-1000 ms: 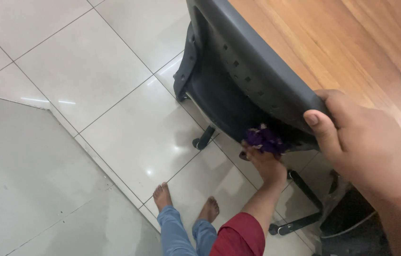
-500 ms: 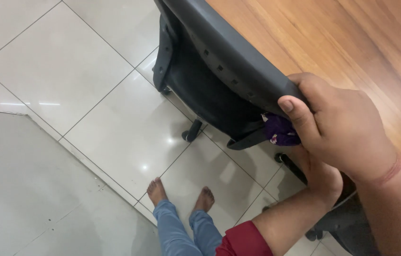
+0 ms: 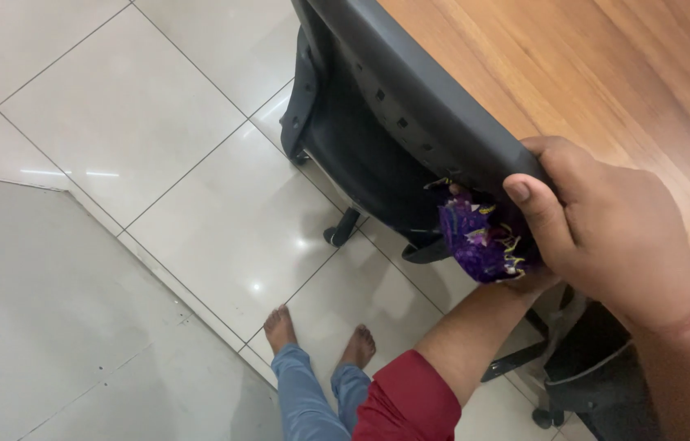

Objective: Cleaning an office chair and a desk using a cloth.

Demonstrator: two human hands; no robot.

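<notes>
Floor [image 3: 157,163]: pale glossy tiles with dark grout lines, filling the left and middle of our view; a matte grey panel lies over its lower left corner.

Wooden surface [image 3: 606,73]: warm brown plank grain, upper right, running behind the chair.

Office chair [image 3: 378,122]: dark grey, perforated plastic back, tilted across the top centre; we see a castor and base arms below it, on the tiles.

Right hand [image 3: 606,233]: ours, clamped over the top edge of the chair back, thumb pressed on the near face, fingers wrapped over the far side.

Left hand [image 3: 529,282]: ours, arm in a red sleeve reaching up from below; it is mostly hidden behind the cloth and the right hand, and appears closed around the cloth, pressing it to the chair.

Cloth [image 3: 480,241]: crumpled purple fabric with pale and yellow flecks, held against the lower inner face of the chair back, just beside the right thumb.

Feet [image 3: 320,339]: bare, on the tiles below, with blue trouser legs.
</notes>
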